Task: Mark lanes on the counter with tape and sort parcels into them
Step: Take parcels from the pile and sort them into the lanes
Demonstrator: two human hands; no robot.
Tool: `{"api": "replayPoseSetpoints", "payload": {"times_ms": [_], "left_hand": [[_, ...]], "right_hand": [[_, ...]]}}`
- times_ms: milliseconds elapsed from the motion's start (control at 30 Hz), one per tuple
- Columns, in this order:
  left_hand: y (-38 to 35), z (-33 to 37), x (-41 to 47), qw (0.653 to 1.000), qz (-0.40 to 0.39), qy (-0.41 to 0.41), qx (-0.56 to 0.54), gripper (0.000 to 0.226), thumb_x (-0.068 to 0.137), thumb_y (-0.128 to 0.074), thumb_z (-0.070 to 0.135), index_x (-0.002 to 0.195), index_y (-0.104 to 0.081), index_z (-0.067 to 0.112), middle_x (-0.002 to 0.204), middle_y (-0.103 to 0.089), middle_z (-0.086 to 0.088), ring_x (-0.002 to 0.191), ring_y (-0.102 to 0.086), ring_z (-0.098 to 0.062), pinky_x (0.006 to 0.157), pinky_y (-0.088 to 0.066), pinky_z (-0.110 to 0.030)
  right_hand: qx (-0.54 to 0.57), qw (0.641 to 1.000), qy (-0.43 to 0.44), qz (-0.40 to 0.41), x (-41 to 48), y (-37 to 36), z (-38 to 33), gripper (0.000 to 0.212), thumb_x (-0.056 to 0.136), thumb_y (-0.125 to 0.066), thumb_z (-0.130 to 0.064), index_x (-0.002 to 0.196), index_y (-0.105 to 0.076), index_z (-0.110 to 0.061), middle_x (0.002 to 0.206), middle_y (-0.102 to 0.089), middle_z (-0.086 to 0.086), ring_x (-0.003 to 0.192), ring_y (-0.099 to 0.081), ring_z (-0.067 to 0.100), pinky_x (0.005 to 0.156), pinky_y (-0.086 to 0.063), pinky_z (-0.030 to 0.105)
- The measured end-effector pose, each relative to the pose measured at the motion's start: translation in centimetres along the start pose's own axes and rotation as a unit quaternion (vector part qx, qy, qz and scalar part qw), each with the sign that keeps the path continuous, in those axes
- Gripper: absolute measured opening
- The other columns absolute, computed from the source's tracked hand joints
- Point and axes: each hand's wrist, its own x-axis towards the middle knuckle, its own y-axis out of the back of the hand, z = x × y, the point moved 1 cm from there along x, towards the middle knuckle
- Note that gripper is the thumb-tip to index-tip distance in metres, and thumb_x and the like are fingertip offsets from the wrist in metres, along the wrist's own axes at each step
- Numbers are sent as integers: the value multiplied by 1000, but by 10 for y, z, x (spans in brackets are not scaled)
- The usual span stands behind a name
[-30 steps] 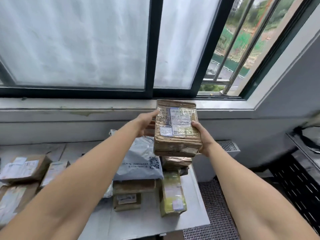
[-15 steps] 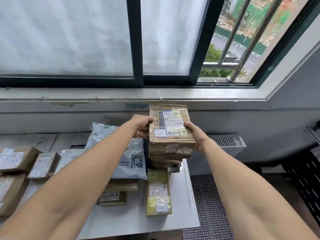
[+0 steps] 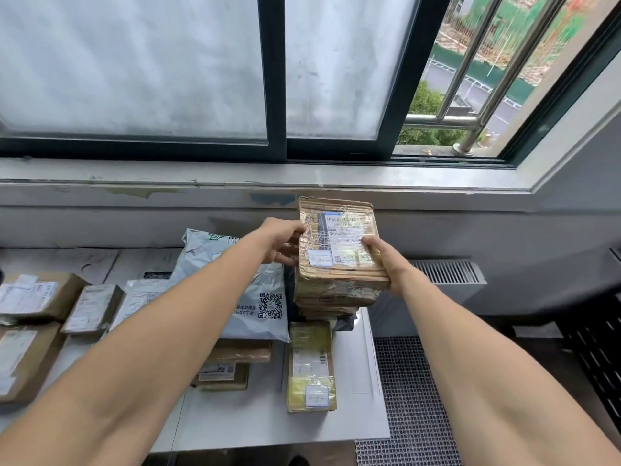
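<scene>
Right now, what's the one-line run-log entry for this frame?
left hand + right hand grip taped parcel | over stack on counter | contact unclear

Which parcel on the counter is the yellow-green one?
The long narrow box lying flat near the counter's right edge, in front of the stack; the others are brown cardboard or grey plastic.

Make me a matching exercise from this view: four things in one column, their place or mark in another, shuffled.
1 taped brown parcel
2 grey mailer bag
3 yellow-green parcel
4 white radiator

A flat on the counter, near its front edge
B gripped by left hand and right hand
C bears a QR code
D right of the counter

Pairs: 1-B, 2-C, 3-A, 4-D.
</scene>
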Motion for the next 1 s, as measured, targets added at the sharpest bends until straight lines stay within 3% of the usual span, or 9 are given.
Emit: {"api": "replayPoseSetpoints", "payload": {"times_ms": [100,333,400,467,567,633,667,767,1000], "left_hand": [[-1,-8,-1,1000,0,8,4,13,92,-62,21,91,-66,9,83,-70,-6,70,-68,-22,55,-59,-39],[-4,-7,-5,1000,1,0,19,21,94,-61,23,105,-66,6,88,-70,-7,74,-68,-22,55,-58,-36],[0,-4,-6,999,1,-9,45,26,93,-62,29,106,-67,7,90,-70,-6,75,-66,-21,60,-58,-35],[6,1,-4,997,15,-24,69,31,91,-63,37,104,-66,9,95,-69,-5,81,-65,-21,68,-55,-35],[23,11,-2,988,104,-78,79,25,93,-59,39,97,-61,15,100,-65,-6,91,-65,-25,77,-52,-39],[37,17,-3,964,183,-129,144,21,93,-56,38,83,-61,19,98,-64,-8,95,-60,-30,81,-48,-35],[44,18,-4,947,208,-147,198,22,93,-55,38,89,-66,20,103,-65,-9,102,-58,-30,85,-46,-34],[67,18,-10,896,236,-159,342,50,94,-52,44,135,-55,15,137,-56,-8,129,-46,-30,105,-39,-38],[155,-4,-44,784,263,-168,536,57,95,-47,50,143,-44,19,143,-46,-12,131,-39,-30,103,-36,-44]], "right_hand": [[-11,1000,-2,6,-2,-1,7,38,88,-61,-48,105,-68,-15,93,-77,8,68,-74,22,54,-56,28],[-39,999,9,27,-4,0,9,45,86,-63,-50,112,-68,-13,98,-76,9,72,-73,23,60,-58,30],[-54,996,43,57,-2,0,5,51,87,-63,-48,122,-64,-12,112,-72,11,94,-70,27,83,-58,41],[-87,982,110,130,-2,1,-2,59,89,-60,-49,134,-56,-12,131,-61,10,117,-59,28,103,-46,45],[-200,923,210,253,-14,-7,-19,61,93,-53,-48,142,-47,-14,140,-53,8,125,-51,24,106,-41,41],[-281,874,263,297,-22,-21,-32,60,93,-49,-50,144,-46,-19,143,-50,7,127,-50,24,106,-41,43],[-314,852,289,303,-25,-31,-39,58,93,-47,-50,143,-46,-20,143,-50,7,127,-50,25,106,-40,44],[-418,796,343,271,-29,-75,-57,55,96,-46,-48,141,-48,-18,140,-54,8,127,-50,26,108,-39,44],[-594,702,358,163,-29,-213,-60,56,96,-43,-53,140,-49,-19,141,-52,8,133,-43,27,115,-27,47]]}}
